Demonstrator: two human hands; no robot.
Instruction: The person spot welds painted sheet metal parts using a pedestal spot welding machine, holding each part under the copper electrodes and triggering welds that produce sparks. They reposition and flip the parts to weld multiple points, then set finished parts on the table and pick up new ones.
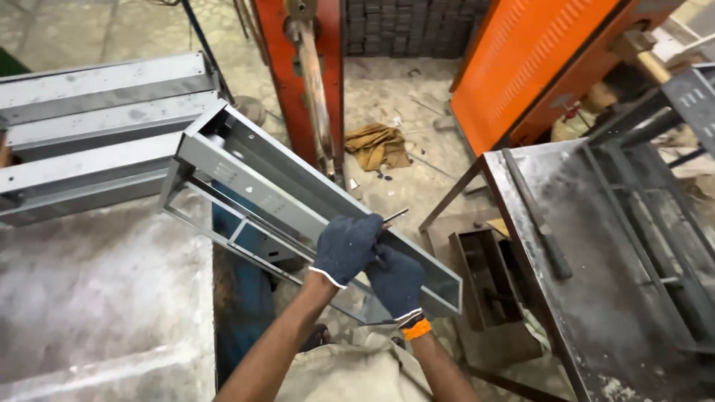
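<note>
A long grey sheet-metal frame (253, 167) with folded channel sides slants from the upper left to the lower middle. Both my hands wear dark blue knitted gloves. My left hand (347, 246) grips the frame's upper channel near its lower end and also pinches a thin metal rod (395, 216) that sticks out to the right. My right hand (397, 281), with an orange band at the wrist, holds the frame just below, inside the channel.
Stacked grey metal channels (97, 119) lie on a dusty grey table (89, 298) at left. A dark metal table (596, 253) with a welded frame stands at right. An orange machine (305, 59), orange panel (521, 59), brown rag (378, 144) and a metal box (484, 279) are on the floor.
</note>
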